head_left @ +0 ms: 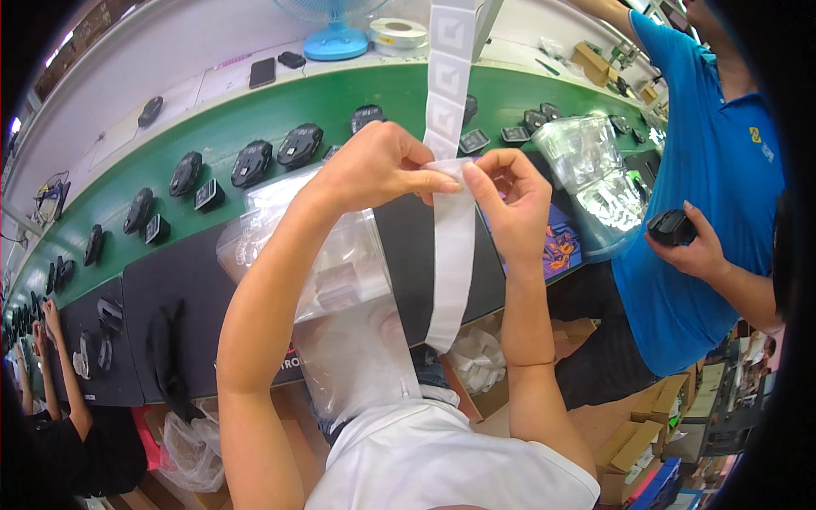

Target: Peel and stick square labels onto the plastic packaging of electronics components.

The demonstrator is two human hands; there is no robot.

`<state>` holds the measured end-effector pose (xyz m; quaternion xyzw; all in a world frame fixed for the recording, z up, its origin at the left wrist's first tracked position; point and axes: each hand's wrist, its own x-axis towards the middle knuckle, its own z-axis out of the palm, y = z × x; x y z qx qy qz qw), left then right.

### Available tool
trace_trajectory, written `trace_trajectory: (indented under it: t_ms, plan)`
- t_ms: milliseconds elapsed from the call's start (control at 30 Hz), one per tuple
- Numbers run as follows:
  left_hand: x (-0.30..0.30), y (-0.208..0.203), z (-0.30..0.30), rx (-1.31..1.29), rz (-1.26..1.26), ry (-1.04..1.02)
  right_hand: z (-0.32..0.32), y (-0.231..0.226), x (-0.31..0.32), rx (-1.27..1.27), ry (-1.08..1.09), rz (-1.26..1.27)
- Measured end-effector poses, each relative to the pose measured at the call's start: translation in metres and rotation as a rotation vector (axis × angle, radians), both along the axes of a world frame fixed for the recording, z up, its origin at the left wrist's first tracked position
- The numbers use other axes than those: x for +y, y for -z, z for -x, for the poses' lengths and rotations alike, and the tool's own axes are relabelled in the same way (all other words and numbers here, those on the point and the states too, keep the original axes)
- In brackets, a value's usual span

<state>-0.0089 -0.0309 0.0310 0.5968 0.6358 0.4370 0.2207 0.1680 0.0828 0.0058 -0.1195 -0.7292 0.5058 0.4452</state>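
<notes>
A long white strip of square labels (453, 255) runs from the top of the view, past my hands, and down beyond the bench edge. My left hand (374, 166) pinches it between thumb and fingertips from the left. At the same height, the thumb and fingers of my right hand (517, 208) grip its right edge, and the strip looks folded there. Grey square marks show on the upper part; the lower part looks plain. Under my left forearm, clear plastic bags (348, 255) lie on a black mat (404, 246) and hang over its near edge.
Black computer mice (252, 161) and small dark square pieces (208, 195) line the green bench (340, 93). Behind are a blue fan (335, 42), a white roll (398, 34) and a phone (263, 73). To my right, a person in blue holds a mouse (671, 227); other people's arms (64, 365) reach in at far left.
</notes>
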Motion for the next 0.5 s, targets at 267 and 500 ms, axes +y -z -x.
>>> trace_trajectory:
  t_ms: [267,500]
  plan:
    - [0.0,0.0,0.003,-0.179,0.039,0.066,-0.016,0.003,-0.01,0.118,0.193,-0.164]
    - [-0.011,-0.026,-0.003,-0.203,0.012,-0.034,-0.064,0.041,-0.108,0.062,-0.253,0.133]
